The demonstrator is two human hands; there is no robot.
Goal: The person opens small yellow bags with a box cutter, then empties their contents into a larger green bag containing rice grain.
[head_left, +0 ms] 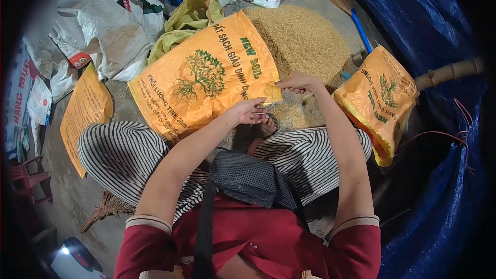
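Left hand (pixel 253 111) and right hand (pixel 296 82) pinch mouth edge of orange sack (pixel 206 77), lying on floor before knees, beside grain pile (pixel 305 36). Looks light, floppy, slick; grip at hem.

Left arm: is reaching forward, forearm angling inward.
Left hand (pixel 251 111): is curling its fingers, palm facing down.
Right arm: is extending forward, nearly straight.
Right hand (pixel 297 81): is pinching, fingertips pressed together.

Single head-worn view, looking steeply down, close over lap, fisheye edges dark
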